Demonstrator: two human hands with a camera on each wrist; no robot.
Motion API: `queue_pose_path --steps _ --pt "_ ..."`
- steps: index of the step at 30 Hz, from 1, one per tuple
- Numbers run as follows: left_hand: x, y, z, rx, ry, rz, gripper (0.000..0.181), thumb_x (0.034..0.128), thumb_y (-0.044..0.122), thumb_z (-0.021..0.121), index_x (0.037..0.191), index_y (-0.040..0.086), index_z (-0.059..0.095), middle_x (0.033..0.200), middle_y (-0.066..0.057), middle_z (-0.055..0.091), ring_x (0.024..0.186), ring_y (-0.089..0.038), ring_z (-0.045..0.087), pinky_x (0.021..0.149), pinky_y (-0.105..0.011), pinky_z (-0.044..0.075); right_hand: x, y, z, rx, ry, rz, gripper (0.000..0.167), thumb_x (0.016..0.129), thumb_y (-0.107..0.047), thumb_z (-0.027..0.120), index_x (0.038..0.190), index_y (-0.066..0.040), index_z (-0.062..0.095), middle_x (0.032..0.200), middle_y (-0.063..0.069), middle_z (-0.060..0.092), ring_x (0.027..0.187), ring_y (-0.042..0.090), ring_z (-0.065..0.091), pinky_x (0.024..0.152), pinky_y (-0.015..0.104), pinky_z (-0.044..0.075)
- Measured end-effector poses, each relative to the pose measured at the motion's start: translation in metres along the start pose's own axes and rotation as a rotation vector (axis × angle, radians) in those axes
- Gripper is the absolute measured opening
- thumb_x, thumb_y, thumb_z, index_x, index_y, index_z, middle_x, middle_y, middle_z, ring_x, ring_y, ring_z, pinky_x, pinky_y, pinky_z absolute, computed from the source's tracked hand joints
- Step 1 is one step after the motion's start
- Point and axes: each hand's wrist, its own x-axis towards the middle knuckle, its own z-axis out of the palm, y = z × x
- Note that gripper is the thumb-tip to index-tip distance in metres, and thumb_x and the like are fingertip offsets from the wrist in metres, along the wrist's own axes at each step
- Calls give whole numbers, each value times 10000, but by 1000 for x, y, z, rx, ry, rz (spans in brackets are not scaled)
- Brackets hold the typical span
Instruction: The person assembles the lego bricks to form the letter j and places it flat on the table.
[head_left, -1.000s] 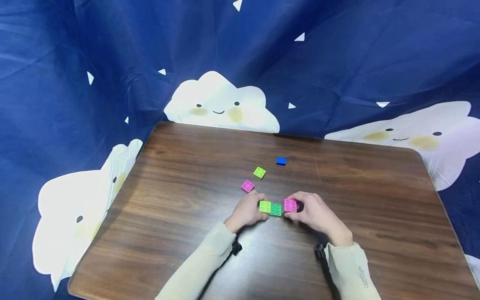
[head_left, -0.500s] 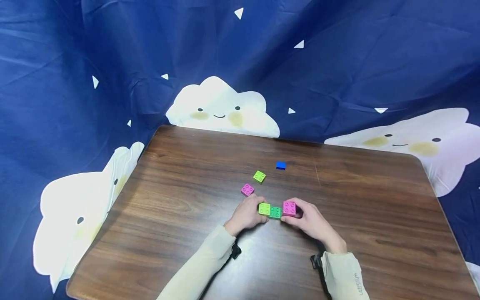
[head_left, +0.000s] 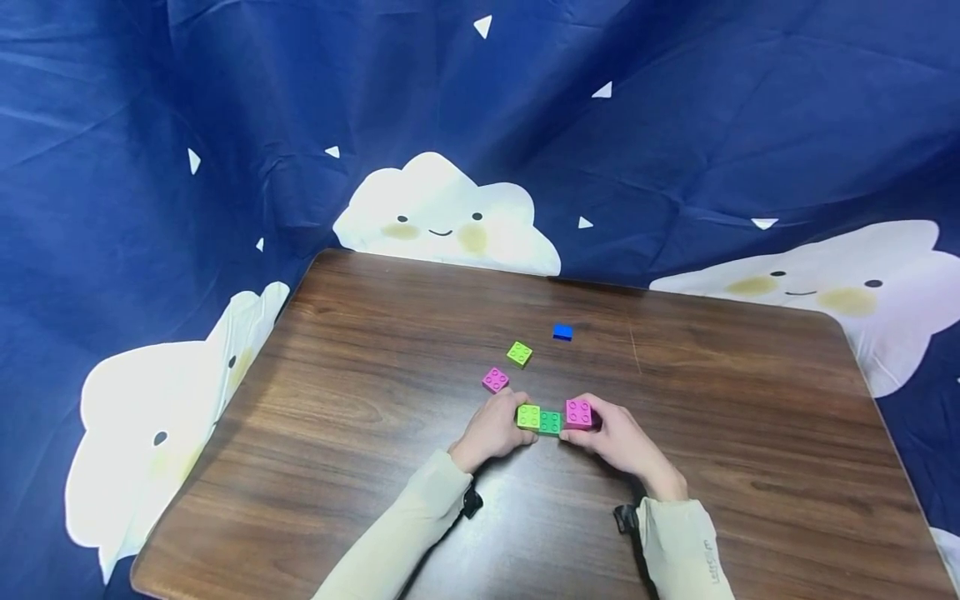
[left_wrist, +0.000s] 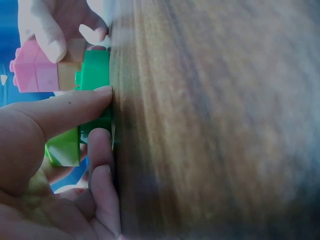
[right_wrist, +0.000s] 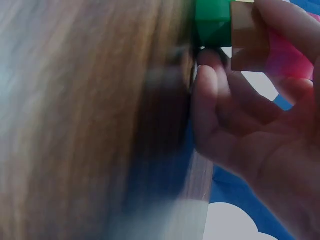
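Could slip a hand in easily between left sleeve [head_left: 397,527] and right sleeve [head_left: 678,546], or over the wide right side of the desk [head_left: 780,417]. Super tight at the green brick [head_left: 550,423], hemmed in by left hand [head_left: 491,427] and right hand [head_left: 621,439]. From farther left, gotta dodge a loose pink brick [head_left: 495,380] and loose lime brick [head_left: 519,354].

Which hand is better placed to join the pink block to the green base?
Probably the right hand: it grips the pink block, brown block beneath, close to the green base. The left hand is busy gripping that base.

Small lettering [head_left: 712,562] on right sleeve [head_left: 675,533], seemingly unreadable
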Motion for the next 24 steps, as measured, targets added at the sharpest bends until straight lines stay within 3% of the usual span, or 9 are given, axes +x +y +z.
queue_pose_path --steps 3,7,11,15,19,24 --pt "-1 1 -1 -8 -3 0 442 690 225 846 1073 134 645 914 -7 593 812 -131 543 720 -260 461 2 0 1 -5 11 -1 354 808 -311 770 1088 -163 612 892 -5 613 810 143 529 727 296 437" --pt "-3 0 -6 -104 -22 -8 626 702 180 844 1256 107 561 1086 -63 646 961 -183 602 859 -320 491 4 0 2 1 20 -7 342 801 -289 778 1068 -165 604 871 -8 604 798 141 526 716 288 435" --pt "-6 -3 -17 -209 -36 -22 700 703 144 842 1319 65 520 989 -72 663 842 -155 603 796 -295 490 5 1 1 -4 13 -7 340 803 -284 776 1060 -152 598 869 -3 602 801 141 531 713 288 434" --pt "-9 -9 -32 -195 35 -18 564 729 172 819 1233 56 594 903 -58 631 776 -128 545 755 -269 461 6 0 0 -11 1 8 335 816 -295 763 1060 -147 589 878 7 595 816 152 524 722 293 425" --pt "-9 -20 -45 -161 123 1 484 740 188 811 1173 67 631 970 -89 600 804 -169 544 735 -258 445 7 -2 0 -15 -9 20 342 820 -305 759 1068 -143 587 887 11 596 830 156 526 735 296 424" --pt "-7 -30 -53 -187 184 6 509 732 65 770 1214 45 606 1061 -168 565 766 -180 546 682 -226 440 8 -3 0 -13 -18 17 337 824 -300 757 1056 -135 577 876 14 583 825 165 514 739 312 420"
